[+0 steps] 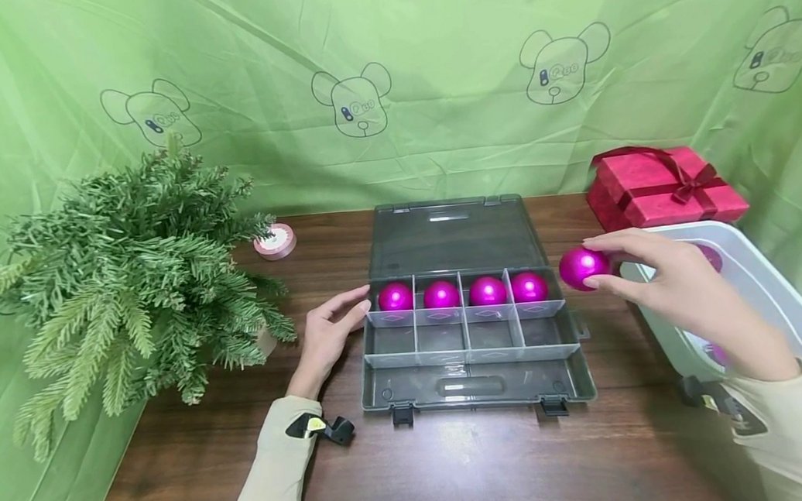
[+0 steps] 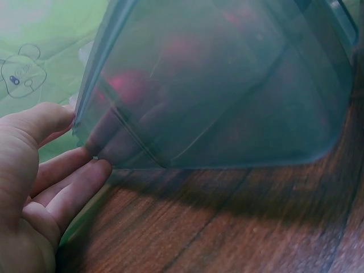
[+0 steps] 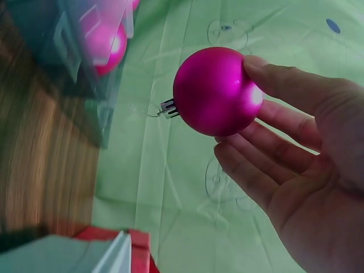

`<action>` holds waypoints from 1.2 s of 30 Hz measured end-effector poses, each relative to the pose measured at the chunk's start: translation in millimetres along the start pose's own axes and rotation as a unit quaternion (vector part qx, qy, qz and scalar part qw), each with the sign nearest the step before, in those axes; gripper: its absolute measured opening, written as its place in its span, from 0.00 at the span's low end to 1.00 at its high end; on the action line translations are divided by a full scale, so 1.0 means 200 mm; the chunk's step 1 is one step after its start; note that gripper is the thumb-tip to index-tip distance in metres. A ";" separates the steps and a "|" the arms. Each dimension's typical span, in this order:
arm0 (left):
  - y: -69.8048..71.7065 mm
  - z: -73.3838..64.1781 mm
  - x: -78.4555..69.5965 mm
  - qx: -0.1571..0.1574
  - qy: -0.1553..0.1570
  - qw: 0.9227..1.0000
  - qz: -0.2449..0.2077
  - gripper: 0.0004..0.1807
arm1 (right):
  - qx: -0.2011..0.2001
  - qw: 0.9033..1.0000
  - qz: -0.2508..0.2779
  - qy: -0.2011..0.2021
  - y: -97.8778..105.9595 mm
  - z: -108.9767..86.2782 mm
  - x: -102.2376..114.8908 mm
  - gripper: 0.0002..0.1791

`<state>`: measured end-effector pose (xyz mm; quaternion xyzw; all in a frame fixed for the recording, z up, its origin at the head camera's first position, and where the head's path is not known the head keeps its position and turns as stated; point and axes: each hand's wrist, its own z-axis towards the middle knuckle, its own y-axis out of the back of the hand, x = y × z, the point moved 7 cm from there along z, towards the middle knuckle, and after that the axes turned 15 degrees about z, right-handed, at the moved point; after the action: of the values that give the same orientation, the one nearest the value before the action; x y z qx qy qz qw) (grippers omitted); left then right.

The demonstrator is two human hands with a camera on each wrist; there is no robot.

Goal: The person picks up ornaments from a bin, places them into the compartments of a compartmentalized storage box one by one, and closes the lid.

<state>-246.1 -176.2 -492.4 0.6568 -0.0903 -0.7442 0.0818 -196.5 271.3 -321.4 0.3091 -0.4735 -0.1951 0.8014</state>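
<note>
At the right, my right hand (image 1: 678,278) pinches a shiny magenta ball ornament (image 1: 584,268) between thumb and fingers, held up beside the compartment box. Its silver cap (image 3: 169,108) and thin wire hook point toward the box in the right wrist view. My left hand (image 1: 329,337) touches the box's left side near the back corner, thumb and fingertips against the wall. The dark translucent compartment box (image 1: 479,385) lies with its lid (image 1: 452,239) folded back. Several magenta balls (image 1: 440,294) sit in its back row, one per compartment; the front compartments hold none.
A white plastic bin (image 1: 792,312) with more magenta balls stands under my right forearm. Behind it is a red gift box (image 1: 669,193) with a bow. An artificial fir tree (image 1: 158,275) leans over the table's left, beside a pink ribbon roll (image 1: 275,242).
</note>
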 end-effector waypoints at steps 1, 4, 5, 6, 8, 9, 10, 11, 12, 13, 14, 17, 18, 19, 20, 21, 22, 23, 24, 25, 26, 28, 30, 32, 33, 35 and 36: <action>0.00 0.00 0.00 0.000 0.000 1.000 0.000 0.17 | 0.001 1.000 0.004 0.009 -0.01 0.01 0.01 0.33; 0.00 0.00 0.00 0.000 0.000 1.000 0.000 0.18 | 0.007 0.999 0.008 0.036 -0.05 0.04 0.06 0.33; 0.00 0.00 0.00 0.000 -0.001 1.000 0.000 0.17 | 0.011 0.999 0.010 0.044 -0.07 0.05 0.07 0.33; 0.00 0.00 0.00 0.001 -0.003 1.000 0.001 0.17 | 0.014 0.999 0.011 0.047 -0.08 0.05 0.08 0.33; 0.00 0.00 0.00 0.000 -0.004 1.000 0.004 0.17 | 0.021 0.999 0.014 0.043 -0.10 0.07 0.10 0.33; 0.00 0.00 0.00 0.000 -0.004 1.000 0.004 0.17 | 0.024 0.999 0.017 0.042 -0.12 0.08 0.10 0.32; 0.00 0.00 0.00 -0.001 -0.005 1.000 0.005 0.17 | 0.026 0.998 0.020 0.044 -0.13 0.09 0.12 0.32; 0.00 0.00 0.00 -0.001 -0.006 1.000 0.007 0.17 | 0.028 0.998 0.023 0.044 -0.14 0.09 0.12 0.31; 0.00 0.00 0.00 -0.001 -0.006 1.000 0.006 0.17 | 0.029 0.998 0.027 0.045 -0.15 0.10 0.13 0.31; 0.00 0.00 -0.01 -0.002 -0.006 1.000 0.005 0.17 | 0.030 0.998 0.031 0.049 -0.16 0.11 0.14 0.31; 0.00 0.00 -0.01 -0.001 -0.006 1.000 0.004 0.17 | 0.031 0.997 0.038 0.054 -0.18 0.11 0.16 0.31; 0.00 0.00 -0.01 -0.002 -0.007 1.000 0.009 0.17 | 0.035 0.996 0.052 0.067 -0.22 0.14 0.19 0.31; 0.00 0.00 -0.01 -0.003 -0.007 1.000 0.010 0.17 | 0.038 0.995 0.058 0.069 -0.23 0.14 0.20 0.31; 0.00 0.00 -0.01 -0.003 -0.007 1.000 0.012 0.17 | 0.041 0.995 0.064 0.070 -0.25 0.15 0.21 0.30; 0.00 0.00 -0.01 -0.003 -0.008 1.000 0.013 0.17 | 0.043 0.994 0.069 0.074 -0.26 0.15 0.22 0.30; 0.00 0.00 -0.01 -0.004 -0.010 1.000 0.016 0.17 | 0.045 0.993 0.071 0.078 -0.27 0.16 0.23 0.29; 0.00 0.00 -0.01 -0.004 -0.010 1.000 0.016 0.17 | 0.047 0.993 0.075 0.081 -0.29 0.17 0.24 0.29; 0.01 0.00 -0.01 -0.005 -0.013 1.000 0.018 0.17 | 0.050 0.992 0.079 0.085 -0.30 0.18 0.25 0.29; 0.01 0.00 -0.01 -0.006 -0.015 1.000 0.019 0.16 | 0.053 0.991 0.083 0.088 -0.32 0.19 0.26 0.29; 0.01 0.00 -0.01 -0.007 -0.017 1.000 0.019 0.16 | 0.055 0.991 0.085 0.092 -0.33 0.19 0.27 0.28; 0.01 0.00 -0.01 -0.008 -0.018 1.000 0.021 0.16 | 0.058 0.990 0.089 0.096 -0.35 0.20 0.28 0.28; 0.01 0.00 -0.01 -0.009 -0.017 1.000 0.016 0.16 | 0.067 0.988 0.096 0.096 -0.38 0.22 0.29 0.28; 0.01 0.00 -0.01 -0.007 -0.015 1.000 0.011 0.16 | 0.077 0.987 0.105 0.097 -0.41 0.23 0.30 0.27; 0.01 0.00 -0.01 -0.006 -0.012 1.000 0.007 0.17 | 0.088 0.985 0.113 0.100 -0.44 0.25 0.31 0.27; 0.00 0.00 -0.01 -0.005 -0.011 1.000 0.005 0.17 | 0.093 0.984 0.117 0.101 -0.46 0.26 0.32 0.26; 0.00 0.00 -0.01 -0.004 -0.010 1.000 0.005 0.17 | 0.101 0.982 0.123 0.104 -0.49 0.27 0.34 0.26; 0.00 0.00 -0.01 -0.004 -0.010 1.000 0.006 0.17 | 0.106 0.980 0.128 0.107 -0.51 0.28 0.35 0.26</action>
<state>-246.1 -176.7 -490.5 0.6483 -0.0918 -0.7507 0.0882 -215.1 137.1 -326.6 0.3478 -0.4388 -0.0057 0.8285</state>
